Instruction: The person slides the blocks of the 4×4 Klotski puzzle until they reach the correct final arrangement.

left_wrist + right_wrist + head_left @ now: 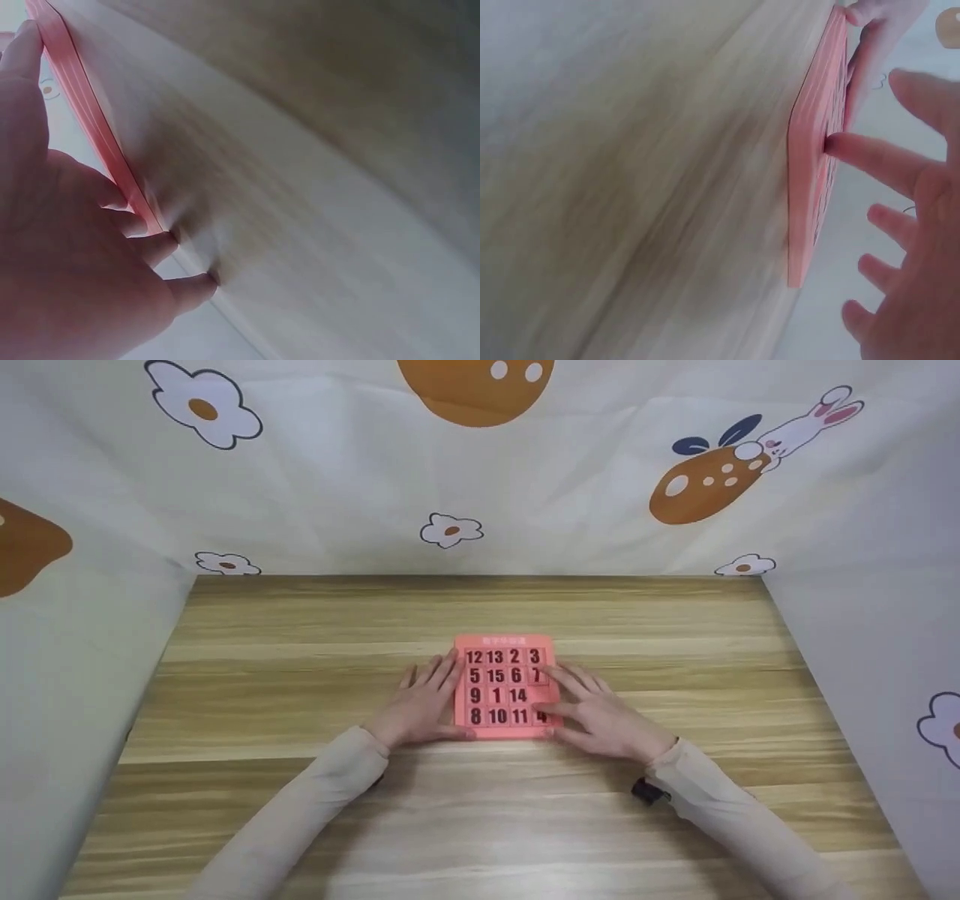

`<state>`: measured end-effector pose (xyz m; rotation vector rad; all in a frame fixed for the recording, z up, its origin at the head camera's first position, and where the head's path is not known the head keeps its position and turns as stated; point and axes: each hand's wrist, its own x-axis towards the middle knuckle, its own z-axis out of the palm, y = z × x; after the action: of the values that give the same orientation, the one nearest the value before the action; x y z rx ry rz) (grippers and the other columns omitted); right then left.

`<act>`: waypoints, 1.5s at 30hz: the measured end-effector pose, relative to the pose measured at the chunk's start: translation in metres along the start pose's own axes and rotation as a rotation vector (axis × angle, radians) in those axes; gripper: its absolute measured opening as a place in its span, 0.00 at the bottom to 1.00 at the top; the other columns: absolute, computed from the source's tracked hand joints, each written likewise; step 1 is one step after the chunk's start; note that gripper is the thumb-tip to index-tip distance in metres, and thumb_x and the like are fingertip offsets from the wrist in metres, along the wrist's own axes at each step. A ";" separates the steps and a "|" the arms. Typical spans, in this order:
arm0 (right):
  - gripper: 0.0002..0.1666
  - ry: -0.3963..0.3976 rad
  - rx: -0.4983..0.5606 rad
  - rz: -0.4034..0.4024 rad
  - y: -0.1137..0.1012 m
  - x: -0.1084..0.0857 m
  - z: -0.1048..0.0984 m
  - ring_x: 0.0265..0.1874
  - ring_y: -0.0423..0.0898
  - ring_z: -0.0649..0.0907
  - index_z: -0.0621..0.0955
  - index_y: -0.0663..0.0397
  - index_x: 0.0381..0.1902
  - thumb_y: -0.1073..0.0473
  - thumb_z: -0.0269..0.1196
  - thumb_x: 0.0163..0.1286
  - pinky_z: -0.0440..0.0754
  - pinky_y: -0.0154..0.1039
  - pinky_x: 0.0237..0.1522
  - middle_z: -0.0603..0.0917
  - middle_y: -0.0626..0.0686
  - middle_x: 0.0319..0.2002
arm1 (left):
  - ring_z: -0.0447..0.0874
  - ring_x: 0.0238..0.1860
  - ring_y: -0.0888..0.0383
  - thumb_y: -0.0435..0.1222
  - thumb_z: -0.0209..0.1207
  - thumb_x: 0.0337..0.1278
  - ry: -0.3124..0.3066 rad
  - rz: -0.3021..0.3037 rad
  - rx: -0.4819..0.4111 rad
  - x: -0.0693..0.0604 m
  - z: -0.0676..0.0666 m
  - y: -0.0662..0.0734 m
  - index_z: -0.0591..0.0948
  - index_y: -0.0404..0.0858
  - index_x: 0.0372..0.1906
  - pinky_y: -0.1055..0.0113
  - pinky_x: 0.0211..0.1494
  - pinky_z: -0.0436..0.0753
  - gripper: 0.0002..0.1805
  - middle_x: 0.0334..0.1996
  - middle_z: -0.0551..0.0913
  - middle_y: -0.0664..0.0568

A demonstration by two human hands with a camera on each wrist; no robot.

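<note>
The table [480,825] has a wood-grain top in yellow-brown bands, with a bright patch at the near side. A pale sheet [322,487] encloses its far, left and right sides; the print includes flowers [451,530], brown-orange fruit [701,487] and a rabbit [795,435].

The puzzle [504,733] lies flat on the table, near the middle, between the two hands. Its frame is pink with rounded corners. Pink tiles [495,676] carry dark numerals, by row: 12, 13, 2, 3; 5, 15, 6, 7; 9, 1, 14, open cell [539,695]; 8, 10, 11, 4. Pale lettering on the header [504,641] is too blurred to read.

The header faces the far sheet; numerals read upright from the person's side. The long axis runs near to far.

The left hand [420,711] is spread along the left edge, thumb at the near-left corner, fingers extended and not curled round the frame. The right hand [611,724] is also spread; its index fingertip touches the puzzle by tile 4, nothing pinched.
</note>
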<state>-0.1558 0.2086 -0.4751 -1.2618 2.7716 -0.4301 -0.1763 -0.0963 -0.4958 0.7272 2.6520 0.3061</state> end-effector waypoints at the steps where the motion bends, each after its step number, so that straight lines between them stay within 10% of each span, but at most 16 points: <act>1: 0.26 0.005 -0.001 0.005 -0.001 0.004 0.000 0.70 0.67 0.54 0.78 0.48 0.62 0.45 0.57 0.71 0.53 0.69 0.65 0.54 0.62 0.74 | 0.31 0.75 0.46 0.74 0.49 0.47 -0.002 -0.003 0.005 0.000 0.000 0.000 0.35 0.39 0.76 0.45 0.73 0.35 0.65 0.76 0.29 0.48; 24: 0.34 0.009 -0.082 0.097 -0.006 0.035 0.008 0.71 0.65 0.52 0.71 0.56 0.68 0.43 0.55 0.71 0.51 0.66 0.66 0.52 0.62 0.74 | 0.30 0.75 0.47 0.74 0.49 0.48 -0.013 -0.005 0.002 0.000 -0.002 0.001 0.36 0.40 0.77 0.46 0.73 0.34 0.64 0.76 0.29 0.50; 32: 0.19 0.029 0.026 0.061 -0.011 0.034 0.003 0.70 0.63 0.54 0.85 0.55 0.50 0.49 0.60 0.69 0.52 0.69 0.64 0.60 0.61 0.71 | 0.30 0.75 0.47 0.74 0.49 0.47 -0.018 -0.007 0.013 -0.001 -0.002 0.001 0.35 0.40 0.77 0.46 0.73 0.34 0.64 0.76 0.28 0.50; 39: 0.28 -0.021 0.014 0.081 -0.013 0.056 0.011 0.71 0.64 0.51 0.73 0.46 0.67 0.45 0.54 0.73 0.51 0.69 0.65 0.53 0.60 0.74 | 0.31 0.75 0.46 0.73 0.49 0.48 -0.010 -0.004 0.009 -0.003 -0.002 0.001 0.35 0.39 0.76 0.45 0.73 0.35 0.64 0.76 0.28 0.50; 45: 0.24 0.003 -0.014 0.172 -0.010 0.052 0.008 0.72 0.62 0.49 0.78 0.46 0.62 0.45 0.56 0.72 0.48 0.69 0.65 0.55 0.58 0.74 | 0.34 0.75 0.45 0.71 0.51 0.50 0.013 0.009 0.010 -0.003 -0.002 0.001 0.38 0.37 0.77 0.44 0.73 0.37 0.63 0.77 0.31 0.48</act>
<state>-0.1810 0.1616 -0.4770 -1.0150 2.8588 -0.4002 -0.1740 -0.0972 -0.4931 0.7425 2.6654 0.3016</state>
